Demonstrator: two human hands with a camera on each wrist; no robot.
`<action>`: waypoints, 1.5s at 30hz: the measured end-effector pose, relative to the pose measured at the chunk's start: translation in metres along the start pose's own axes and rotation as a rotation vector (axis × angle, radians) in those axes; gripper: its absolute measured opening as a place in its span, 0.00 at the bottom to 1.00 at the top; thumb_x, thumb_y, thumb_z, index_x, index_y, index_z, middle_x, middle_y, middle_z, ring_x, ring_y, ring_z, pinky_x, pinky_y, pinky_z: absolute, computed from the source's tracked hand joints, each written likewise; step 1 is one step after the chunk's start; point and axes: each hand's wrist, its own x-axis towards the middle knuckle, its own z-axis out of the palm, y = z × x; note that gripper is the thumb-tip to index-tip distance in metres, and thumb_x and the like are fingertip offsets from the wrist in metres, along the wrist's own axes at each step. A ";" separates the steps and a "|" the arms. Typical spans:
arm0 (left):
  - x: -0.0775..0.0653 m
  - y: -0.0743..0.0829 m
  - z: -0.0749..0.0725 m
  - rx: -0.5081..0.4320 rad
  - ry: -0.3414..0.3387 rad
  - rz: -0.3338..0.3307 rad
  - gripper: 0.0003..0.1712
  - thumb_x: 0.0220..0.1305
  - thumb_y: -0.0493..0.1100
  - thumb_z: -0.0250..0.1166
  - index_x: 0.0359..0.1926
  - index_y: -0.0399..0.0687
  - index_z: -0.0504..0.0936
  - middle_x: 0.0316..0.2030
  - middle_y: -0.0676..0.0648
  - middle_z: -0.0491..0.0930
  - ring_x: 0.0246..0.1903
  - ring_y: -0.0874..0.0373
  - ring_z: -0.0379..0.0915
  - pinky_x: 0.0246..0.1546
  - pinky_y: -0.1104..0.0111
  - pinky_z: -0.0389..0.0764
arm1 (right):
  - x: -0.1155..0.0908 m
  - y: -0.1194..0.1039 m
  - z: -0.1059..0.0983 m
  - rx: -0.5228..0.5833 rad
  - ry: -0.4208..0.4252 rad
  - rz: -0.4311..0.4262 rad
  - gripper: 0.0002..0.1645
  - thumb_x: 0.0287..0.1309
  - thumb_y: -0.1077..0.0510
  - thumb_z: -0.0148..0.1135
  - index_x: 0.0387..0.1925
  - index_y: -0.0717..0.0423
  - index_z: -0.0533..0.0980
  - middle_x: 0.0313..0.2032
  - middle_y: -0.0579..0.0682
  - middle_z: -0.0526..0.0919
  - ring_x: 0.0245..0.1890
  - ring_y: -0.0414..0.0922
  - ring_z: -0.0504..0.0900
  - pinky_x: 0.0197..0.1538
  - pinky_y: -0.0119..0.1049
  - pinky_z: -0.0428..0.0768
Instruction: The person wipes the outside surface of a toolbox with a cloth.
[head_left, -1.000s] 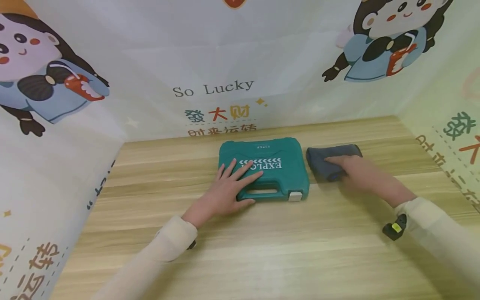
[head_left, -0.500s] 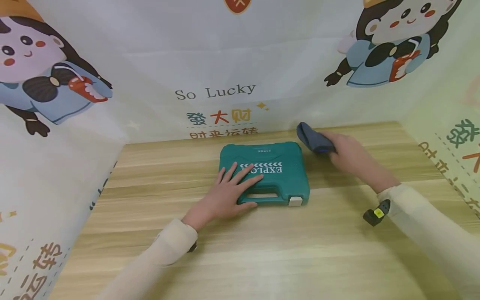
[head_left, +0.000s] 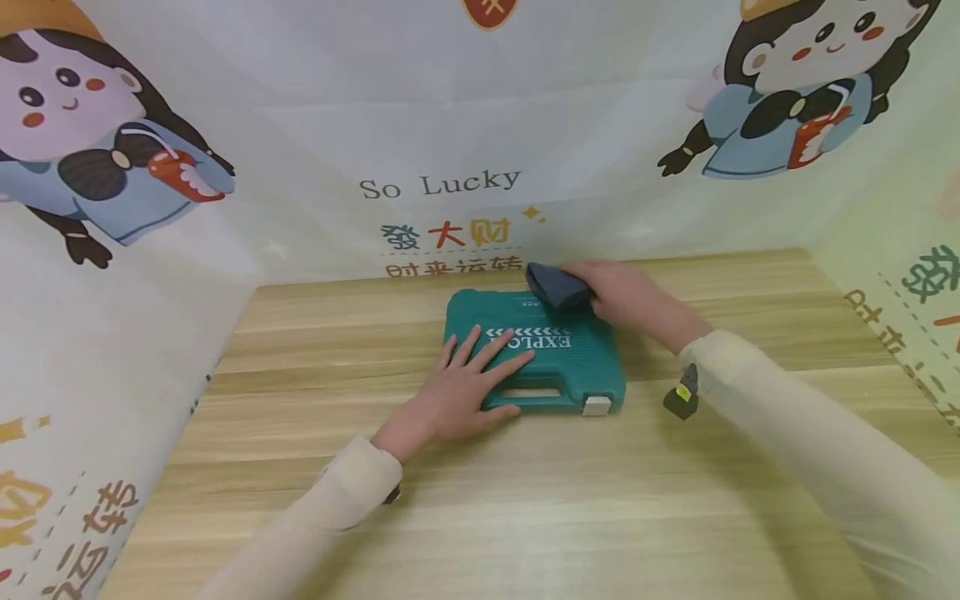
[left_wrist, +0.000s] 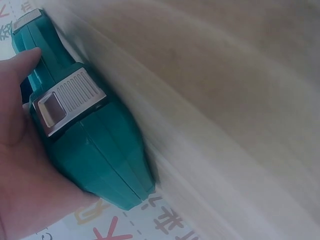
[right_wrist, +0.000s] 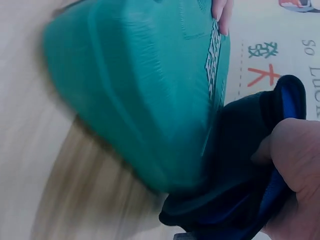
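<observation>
Teal tool case (head_left: 561, 363) is lying closed mid-frame under the spread left hand (head_left: 465, 387); the right hand (head_left: 628, 300) is pinching navy cloth (head_left: 555, 287) at its upper edge, wiping seemingly unfinished.

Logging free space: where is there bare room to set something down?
Bare table lies left of the green case, between the sleeves, and right of the right sleeve. The case is crowded: left hand on top, right hand holding dark cloth by its far edge.

Teal case (head_left: 562, 365), white lettering (head_left: 552, 342); navy cloth (head_left: 557, 287), blue lining (right_wrist: 290, 102); cream sleeves (head_left: 795, 425); wood-grain table (head_left: 540, 517).
</observation>
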 end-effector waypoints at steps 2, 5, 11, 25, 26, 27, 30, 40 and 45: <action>0.001 0.000 0.001 0.003 -0.005 -0.001 0.42 0.61 0.71 0.46 0.71 0.72 0.41 0.72 0.51 0.35 0.67 0.39 0.27 0.60 0.41 0.37 | 0.007 -0.003 0.001 -0.003 -0.020 -0.023 0.30 0.56 0.67 0.54 0.62 0.55 0.66 0.53 0.57 0.74 0.51 0.52 0.72 0.53 0.49 0.70; 0.002 0.000 0.002 0.017 -0.001 -0.002 0.42 0.61 0.72 0.45 0.71 0.72 0.41 0.71 0.51 0.35 0.67 0.39 0.27 0.60 0.41 0.38 | 0.017 -0.008 0.001 0.006 -0.045 -0.045 0.29 0.56 0.66 0.54 0.61 0.54 0.67 0.53 0.55 0.75 0.51 0.51 0.72 0.53 0.48 0.69; 0.002 0.001 0.000 0.020 -0.002 -0.002 0.42 0.61 0.71 0.45 0.71 0.73 0.40 0.71 0.51 0.36 0.67 0.39 0.27 0.60 0.41 0.37 | 0.041 -0.023 0.006 -0.015 -0.060 -0.062 0.27 0.59 0.64 0.52 0.61 0.54 0.67 0.54 0.55 0.73 0.53 0.51 0.71 0.55 0.47 0.67; 0.000 0.001 0.001 0.020 -0.004 -0.014 0.41 0.62 0.71 0.44 0.71 0.71 0.41 0.71 0.50 0.37 0.67 0.38 0.28 0.60 0.41 0.38 | 0.090 -0.072 0.030 -0.045 -0.179 -0.086 0.29 0.65 0.60 0.48 0.67 0.51 0.60 0.62 0.52 0.66 0.60 0.49 0.64 0.59 0.45 0.63; 0.000 0.001 0.001 0.019 -0.004 -0.012 0.41 0.62 0.71 0.44 0.71 0.71 0.41 0.71 0.50 0.37 0.67 0.38 0.28 0.60 0.41 0.38 | 0.092 -0.073 0.032 -0.041 -0.201 -0.079 0.29 0.65 0.60 0.48 0.67 0.50 0.59 0.63 0.52 0.65 0.60 0.49 0.64 0.59 0.46 0.64; 0.000 0.001 0.001 0.018 -0.002 -0.010 0.40 0.62 0.71 0.44 0.71 0.71 0.42 0.71 0.50 0.37 0.67 0.38 0.28 0.60 0.41 0.38 | 0.093 -0.074 0.035 -0.033 -0.222 -0.070 0.30 0.65 0.60 0.48 0.68 0.50 0.58 0.63 0.53 0.65 0.60 0.50 0.64 0.58 0.47 0.64; 0.001 0.000 0.001 0.016 0.000 -0.005 0.40 0.62 0.70 0.44 0.71 0.71 0.42 0.71 0.50 0.38 0.67 0.38 0.28 0.60 0.41 0.38 | 0.095 -0.073 0.041 -0.012 -0.259 -0.040 0.31 0.65 0.59 0.48 0.69 0.49 0.56 0.64 0.53 0.62 0.61 0.51 0.63 0.57 0.47 0.65; 0.001 0.000 0.001 0.020 -0.003 -0.005 0.41 0.62 0.71 0.44 0.71 0.72 0.41 0.71 0.49 0.39 0.67 0.39 0.27 0.60 0.42 0.37 | 0.105 -0.080 0.043 -0.018 -0.312 0.057 0.34 0.63 0.59 0.50 0.70 0.46 0.54 0.65 0.53 0.62 0.61 0.52 0.62 0.55 0.48 0.67; 0.001 0.001 0.001 0.017 0.007 -0.007 0.40 0.62 0.70 0.45 0.71 0.72 0.42 0.71 0.49 0.40 0.67 0.38 0.28 0.60 0.41 0.38 | 0.107 -0.081 0.046 -0.014 -0.326 0.096 0.35 0.63 0.59 0.49 0.70 0.43 0.53 0.66 0.52 0.60 0.61 0.52 0.62 0.54 0.47 0.68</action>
